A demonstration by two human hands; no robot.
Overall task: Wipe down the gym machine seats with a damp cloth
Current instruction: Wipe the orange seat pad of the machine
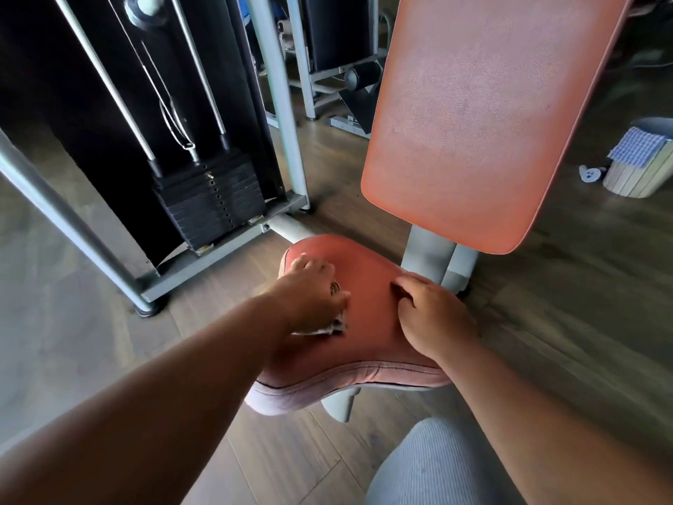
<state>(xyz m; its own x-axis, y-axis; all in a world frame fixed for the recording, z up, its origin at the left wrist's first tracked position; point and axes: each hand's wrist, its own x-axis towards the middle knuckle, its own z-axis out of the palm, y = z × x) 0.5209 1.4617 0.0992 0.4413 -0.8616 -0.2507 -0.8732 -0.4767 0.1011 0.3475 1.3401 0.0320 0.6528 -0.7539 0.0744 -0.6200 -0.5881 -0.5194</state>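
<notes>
The orange-red padded seat [368, 308] of a gym machine lies in the middle of the view, below its tall orange backrest [473, 114]. My left hand [309, 293] lies on the seat's left part with its fingers curled over a small pale cloth [335, 328]; only a corner of the cloth shows under the palm. Over on the seat's right edge rests my right hand [433, 318], fingers bent over the rim near the grey seat post [429, 253].
A black weight stack [215, 202] with steel guide rods stands in a grey frame [280, 103] at the left. A pale bucket [641, 169] with a blue checked cloth [637, 145] over its rim sits on the wooden floor at the right. More machines stand behind.
</notes>
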